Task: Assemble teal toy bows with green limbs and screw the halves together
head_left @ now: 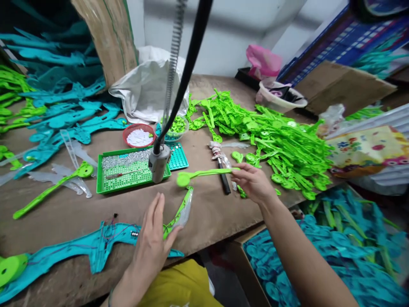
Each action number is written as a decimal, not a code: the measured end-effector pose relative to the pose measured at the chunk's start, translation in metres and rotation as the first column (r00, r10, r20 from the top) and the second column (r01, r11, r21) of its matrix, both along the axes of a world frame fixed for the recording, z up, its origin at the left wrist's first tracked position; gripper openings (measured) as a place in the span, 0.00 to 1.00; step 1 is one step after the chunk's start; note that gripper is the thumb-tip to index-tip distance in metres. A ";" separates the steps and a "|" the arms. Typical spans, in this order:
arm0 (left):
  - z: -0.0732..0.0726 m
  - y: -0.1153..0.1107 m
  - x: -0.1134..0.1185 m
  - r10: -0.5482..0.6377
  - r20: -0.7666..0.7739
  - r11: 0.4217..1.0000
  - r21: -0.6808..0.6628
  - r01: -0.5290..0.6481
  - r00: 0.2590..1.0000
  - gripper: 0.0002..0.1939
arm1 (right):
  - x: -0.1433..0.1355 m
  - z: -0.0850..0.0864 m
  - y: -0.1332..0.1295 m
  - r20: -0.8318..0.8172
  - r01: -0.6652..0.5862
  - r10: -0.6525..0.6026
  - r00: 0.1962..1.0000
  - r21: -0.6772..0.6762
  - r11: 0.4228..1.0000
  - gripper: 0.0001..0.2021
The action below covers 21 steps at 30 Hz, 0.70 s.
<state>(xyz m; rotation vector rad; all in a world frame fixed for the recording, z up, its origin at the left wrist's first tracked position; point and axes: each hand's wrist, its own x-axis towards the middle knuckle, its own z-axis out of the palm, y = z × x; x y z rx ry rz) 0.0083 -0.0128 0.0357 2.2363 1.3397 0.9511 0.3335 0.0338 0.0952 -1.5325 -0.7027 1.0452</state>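
Hands apart. Right hand, to the right of the tray, has the thin end of a green strip pinched between thumb and fingers. Strip appears raised off the counter; its round end, slightly blurred, points back toward the tray. Left hand is open, palm down, nearer the body than the tray, fingers closed on nothing. Its thumb lies at the curved piece, green with a clear part along it, to the near right of the tray; contact cannot be told.

Blue frame with wires: on the near side of the tray, partly behind the left hand. Driver: hanging at the tray's right end. Green pile: beyond and right of the tray. Second strip: left of the tray.

Step in hand, judged: handling and positioning the strip, no fastening under way. From this pose, setting it down would call for lowering the round end under control, steadying it with the left hand, and keeping the curved piece undisturbed. Judged risk: held by one end, the strip could swing or twist.
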 end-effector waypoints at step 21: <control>-0.008 -0.006 -0.025 -0.187 -0.090 0.971 0.135 0.198 0.978 0.25 | 0.034 -0.029 0.203 0.871 0.202 0.141 0.470 -0.262 0.944 0.15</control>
